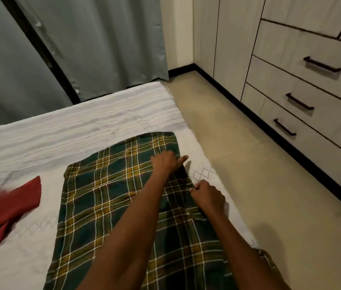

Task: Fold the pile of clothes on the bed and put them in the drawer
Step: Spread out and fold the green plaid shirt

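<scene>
I see the green plaid cloth (pixel 111 197) spread flat on the bed (pixel 81 126), running from the near edge of my view up toward the bed's right side. Its far right corner lies just short of the mattress edge, and its right border runs close along that edge, with a thin strip of white bedspread showing between. To the left and beyond the cloth, the bedspread offers wide open room up to the grey curtain (pixel 81 38).

My left hand (pixel 166 160) lies on the cloth near its far right edge, fingers loosely bent and the thumb stretched out toward the bedspread; I cannot tell whether it pinches any fabric. My right hand (pixel 208 195) sits nearer, at the cloth's right border, fingers curled and pinching the fabric edge there. The two hands are apart, both on the same right side.

A red garment (pixel 4 208) lies crumpled at the left, apart from the plaid cloth. Right of the bed, bare tiled floor (pixel 249 164) separates it from the closed drawers (pixel 312 101) with dark handles
</scene>
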Demonstrator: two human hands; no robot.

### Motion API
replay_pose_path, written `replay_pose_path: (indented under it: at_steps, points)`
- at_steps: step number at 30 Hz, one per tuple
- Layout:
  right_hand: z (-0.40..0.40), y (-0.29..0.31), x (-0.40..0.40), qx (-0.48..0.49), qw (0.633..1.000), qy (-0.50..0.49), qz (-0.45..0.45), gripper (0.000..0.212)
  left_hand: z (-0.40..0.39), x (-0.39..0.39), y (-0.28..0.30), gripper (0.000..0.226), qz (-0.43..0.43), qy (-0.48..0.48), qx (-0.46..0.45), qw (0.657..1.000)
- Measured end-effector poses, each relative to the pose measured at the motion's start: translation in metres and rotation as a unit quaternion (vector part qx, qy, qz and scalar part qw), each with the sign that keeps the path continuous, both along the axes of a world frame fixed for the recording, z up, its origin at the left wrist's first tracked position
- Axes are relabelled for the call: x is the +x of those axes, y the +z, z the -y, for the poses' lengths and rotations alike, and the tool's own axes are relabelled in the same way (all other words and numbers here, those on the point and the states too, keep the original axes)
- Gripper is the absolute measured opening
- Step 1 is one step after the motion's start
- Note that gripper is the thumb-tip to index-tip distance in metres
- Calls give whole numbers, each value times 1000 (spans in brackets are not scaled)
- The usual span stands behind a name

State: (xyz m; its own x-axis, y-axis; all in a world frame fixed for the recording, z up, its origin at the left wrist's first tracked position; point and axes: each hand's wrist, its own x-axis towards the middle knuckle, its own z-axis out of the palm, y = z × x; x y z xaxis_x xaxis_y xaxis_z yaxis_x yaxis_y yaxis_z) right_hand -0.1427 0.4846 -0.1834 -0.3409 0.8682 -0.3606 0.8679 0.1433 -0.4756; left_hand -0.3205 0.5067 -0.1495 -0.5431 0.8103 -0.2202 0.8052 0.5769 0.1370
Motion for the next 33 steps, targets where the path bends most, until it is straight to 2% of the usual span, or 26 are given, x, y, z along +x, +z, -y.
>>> replay_pose_path:
  at_steps: [2, 4, 6, 9, 12, 14, 17, 18, 19, 21, 24, 27, 29, 32, 33]
  points:
    - [3, -4, -2, 16, 1000, -3, -2, 29, -17, 7, -8, 72, -42, 7, -18, 999]
    - [3, -6, -2, 17, 1000, -6, -7, 32, -26, 9, -7, 55, -35, 18, -17, 999]
    - [3, -3, 1, 14, 1000, -4, -14, 34, -30, 5, -4, 39, 3, 40, 8, 999]
    - [6, 5, 6, 23, 999, 3, -48, 33, -24, -6, -4, 34, 122, 110, 109, 980]
    - [21, 17, 2, 76, 987, 24, -140, 27, -4, -16, -3, 31, 283, 183, 238, 911]
    - [41, 32, -12, 133, 977, 58, -157, 27, 15, -26, 4, 27, 356, 229, 311, 851]
    - [79, 50, -39, 181, 965, 118, -148, 31, 45, -50, 5, 33, 418, 343, 396, 742]
    - [94, 54, -49, 185, 961, 139, -151, 33, 58, -61, 3, 36, 419, 380, 413, 713]
    - [107, 54, -59, 190, 957, 158, -151, 35, 71, -70, -2, 39, 411, 406, 415, 703]
    - [129, 48, -78, 195, 951, 196, -139, 36, 96, -85, -15, 37, 390, 427, 378, 723]
    - [148, 36, -99, 92, 956, 257, -102, 46, 127, -89, -24, 36, 353, 421, 342, 762]
    - [149, 23, -105, 12, 959, 262, -111, 52, 142, -93, -22, 46, 310, 323, 368, 815]
    - [146, 17, -105, 8, 959, 254, -128, 55, 143, -100, -21, 36, 281, 239, 372, 852]
    - [141, 13, -109, 15, 956, 251, -149, 56, 139, -106, -18, 34, 256, 227, 384, 857]
    - [139, 13, -110, 9, 955, 253, -154, 55, 139, -108, -18, 35, 231, 221, 369, 873]
